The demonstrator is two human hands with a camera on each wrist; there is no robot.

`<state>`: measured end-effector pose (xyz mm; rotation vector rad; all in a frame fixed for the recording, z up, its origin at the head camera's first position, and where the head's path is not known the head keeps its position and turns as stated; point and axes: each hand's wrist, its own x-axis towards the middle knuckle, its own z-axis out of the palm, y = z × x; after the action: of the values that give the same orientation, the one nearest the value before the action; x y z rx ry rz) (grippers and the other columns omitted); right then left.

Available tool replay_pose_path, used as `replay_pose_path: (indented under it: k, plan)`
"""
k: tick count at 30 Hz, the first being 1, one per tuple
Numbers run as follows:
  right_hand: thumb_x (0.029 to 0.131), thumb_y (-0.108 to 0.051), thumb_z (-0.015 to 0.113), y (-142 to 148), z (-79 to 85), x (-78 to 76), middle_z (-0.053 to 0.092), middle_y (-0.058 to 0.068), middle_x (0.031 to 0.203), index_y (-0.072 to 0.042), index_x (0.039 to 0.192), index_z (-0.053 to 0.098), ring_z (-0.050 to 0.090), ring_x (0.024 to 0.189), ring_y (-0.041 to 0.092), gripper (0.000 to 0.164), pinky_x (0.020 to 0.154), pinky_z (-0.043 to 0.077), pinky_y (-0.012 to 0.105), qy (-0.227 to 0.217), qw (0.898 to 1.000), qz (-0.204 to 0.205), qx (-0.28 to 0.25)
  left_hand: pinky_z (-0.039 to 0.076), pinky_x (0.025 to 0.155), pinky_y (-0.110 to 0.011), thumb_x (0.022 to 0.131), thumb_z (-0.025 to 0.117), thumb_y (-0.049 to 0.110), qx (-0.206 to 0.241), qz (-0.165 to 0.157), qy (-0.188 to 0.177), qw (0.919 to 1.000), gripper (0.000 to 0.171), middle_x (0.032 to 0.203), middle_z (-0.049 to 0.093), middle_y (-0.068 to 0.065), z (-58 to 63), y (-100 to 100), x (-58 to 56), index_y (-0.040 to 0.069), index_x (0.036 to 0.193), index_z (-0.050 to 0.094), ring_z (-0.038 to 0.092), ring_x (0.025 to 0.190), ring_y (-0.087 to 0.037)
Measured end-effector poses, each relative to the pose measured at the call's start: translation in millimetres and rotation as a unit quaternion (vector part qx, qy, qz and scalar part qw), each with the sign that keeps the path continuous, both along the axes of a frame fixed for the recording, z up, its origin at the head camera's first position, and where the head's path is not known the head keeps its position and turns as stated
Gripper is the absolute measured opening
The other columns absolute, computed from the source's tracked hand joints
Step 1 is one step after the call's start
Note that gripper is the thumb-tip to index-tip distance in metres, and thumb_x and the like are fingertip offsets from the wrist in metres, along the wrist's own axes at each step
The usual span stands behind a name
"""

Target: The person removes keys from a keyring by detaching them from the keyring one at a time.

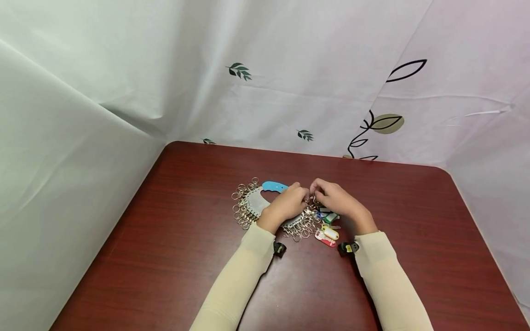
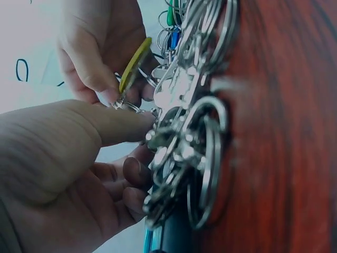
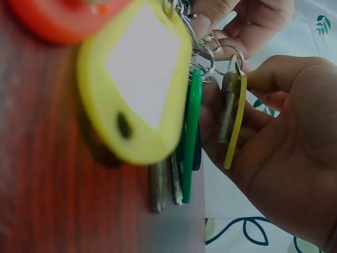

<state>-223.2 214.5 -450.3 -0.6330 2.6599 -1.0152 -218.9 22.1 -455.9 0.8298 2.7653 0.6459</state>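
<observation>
Head view: working at right end of the silver plate (image 1: 257, 202) on the desk (image 1: 136, 257). Pinching yellow tag (image 3: 236, 124) by one end between fingers of right hand (image 1: 337, 198); with left hand (image 1: 288, 202), apparently a clasp (image 2: 167, 95). Might slip or snag neighbouring rings (image 2: 216, 147), through tiny hold, crowded metal.

Table (image 1: 165, 266) finished in red-brown wood grain; white backdrop (image 1: 290, 37) printed with green sprigs (image 1: 239, 70) and, upper right, black-outlined leaves (image 1: 407, 70). Handle (image 1: 273, 186) coloured light blue, mid-frame. Right wrist view: red tag (image 3: 58, 26) seen upper left, white-labelled yellow tag (image 3: 139, 84) upper centre, green tag (image 3: 191, 137) mid-frame.
</observation>
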Motion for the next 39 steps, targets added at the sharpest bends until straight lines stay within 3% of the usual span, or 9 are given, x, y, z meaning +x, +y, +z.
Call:
replay_pose_path:
  k: [7,14,22,31,39]
  plan:
    - [0.106,-0.004,0.041,-1,-1.8,1.2,0.065,0.008,0.090,-0.007,0.101,0.066,0.052,0.069,0.017,0.025,0.069,0.046,0.033,-0.016,1.000,-0.016,-0.010,0.048,0.076,-0.028,0.105,0.058,0.013,0.016,0.005,0.002,0.9999,0.018,0.094,0.056,-0.003,-1.0,-1,-1.3,0.012,0.092,0.070,0.053,0.085,-0.016]
    - [0.105,-0.016,0.058,2,-3.4,3.6,0.066,0.003,0.090,-0.011,0.102,0.070,0.054,0.074,0.015,0.013,0.072,0.046,0.031,-0.019,1.000,-0.017,-0.016,0.047,0.077,-0.028,0.104,0.058,0.012,0.044,-0.002,-0.026,0.9987,0.016,0.094,0.056,-0.004,-3.3,-5,-4.1,0.012,0.093,0.070,0.052,0.085,-0.016]
    - [0.105,-0.015,0.060,3,-2.9,3.4,0.067,0.006,0.092,-0.011,0.104,0.070,0.055,0.075,0.017,0.011,0.071,0.049,0.029,-0.017,0.999,0.003,-0.052,0.046,0.077,-0.030,0.105,0.058,0.012,0.071,0.006,-0.054,0.9960,0.016,0.094,0.055,-0.005,-4.1,-11,-8.5,0.011,0.092,0.068,0.052,0.085,-0.018]
    - [0.105,-0.012,0.060,2,-4.5,1.6,0.073,0.002,0.089,-0.010,0.100,0.071,0.063,0.079,0.013,0.012,0.071,0.052,0.027,0.020,0.999,0.019,-0.020,0.052,0.086,-0.035,0.103,0.062,0.013,0.083,0.017,-0.055,0.9949,0.014,0.100,0.067,-0.006,-4.8,-13,-12.4,0.009,0.097,0.074,0.062,0.094,-0.020]
    - [0.104,-0.009,0.060,-1,-3.3,2.2,0.072,0.000,0.084,-0.008,0.099,0.070,0.059,0.071,0.010,0.011,0.065,0.050,0.025,0.035,0.999,0.015,0.010,0.050,0.074,-0.030,0.100,0.067,0.014,0.092,0.020,-0.043,0.9946,0.012,0.085,0.068,-0.002,-4.0,-14,-13.8,0.011,0.091,0.073,0.060,0.079,-0.015]
